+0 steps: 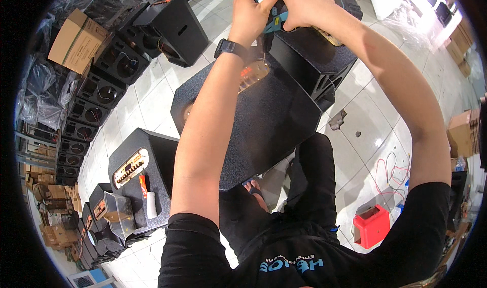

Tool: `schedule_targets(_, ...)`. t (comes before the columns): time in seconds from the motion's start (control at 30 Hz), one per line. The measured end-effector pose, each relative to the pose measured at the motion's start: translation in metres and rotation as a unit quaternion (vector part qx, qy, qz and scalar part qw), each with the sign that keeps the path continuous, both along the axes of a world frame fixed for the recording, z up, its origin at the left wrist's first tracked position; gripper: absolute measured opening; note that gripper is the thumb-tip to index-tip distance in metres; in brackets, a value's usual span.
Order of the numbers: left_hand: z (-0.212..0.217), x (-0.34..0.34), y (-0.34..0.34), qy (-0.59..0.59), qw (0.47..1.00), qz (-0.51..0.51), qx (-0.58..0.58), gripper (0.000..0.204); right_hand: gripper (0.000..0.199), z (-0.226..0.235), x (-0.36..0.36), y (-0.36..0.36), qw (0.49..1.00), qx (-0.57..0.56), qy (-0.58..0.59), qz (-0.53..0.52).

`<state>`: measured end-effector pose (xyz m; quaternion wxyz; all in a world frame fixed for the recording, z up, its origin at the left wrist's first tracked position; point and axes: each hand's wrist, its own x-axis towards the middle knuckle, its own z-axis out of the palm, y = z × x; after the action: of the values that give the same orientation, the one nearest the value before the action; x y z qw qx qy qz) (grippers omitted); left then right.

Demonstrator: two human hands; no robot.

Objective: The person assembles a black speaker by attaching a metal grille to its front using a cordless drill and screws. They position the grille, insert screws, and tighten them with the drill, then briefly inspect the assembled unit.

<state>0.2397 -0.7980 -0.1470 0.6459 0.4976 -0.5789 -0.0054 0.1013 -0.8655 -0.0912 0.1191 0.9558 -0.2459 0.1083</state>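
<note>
Both of my hands are at the top edge, on a blue-green cordless drill (274,24) whose body is partly hidden behind them. My left hand (252,11), with a dark watch on its wrist, closes on the drill with the thumb stretched over it. Around its other side my right hand (308,6) is wrapped. The drill's tip points down at the far end of a gold oval panel (253,75), set in a black speaker cabinet (269,115). My left forearm covers part of that panel.
A second black cabinet (337,59) stands just beyond. At left, another cabinet (160,156) carries a clear plastic box (120,222), a white tube (151,206) and an orange-red tube (143,185). A red container (372,227) and thin cables (393,168) lie on the right floor.
</note>
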Motion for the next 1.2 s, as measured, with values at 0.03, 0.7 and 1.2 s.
schedule_targets(0.03,0.001,-0.001,0.000,-0.018,1.000,0.009,-0.016,0.028,0.038,0.000,-0.002,0.000,1.000,-0.008,-0.006,0.007)
schedule_targets(0.7,-0.007,0.005,-0.002,-0.013,0.998,0.055,-0.025,0.029,0.042,0.002,0.003,0.010,0.998,-0.030,0.047,-0.004)
schedule_targets(1.2,-0.004,0.006,-0.009,-0.051,0.982,0.157,-0.095,0.026,0.042,-0.004,0.011,0.014,0.991,-0.128,0.030,0.017)
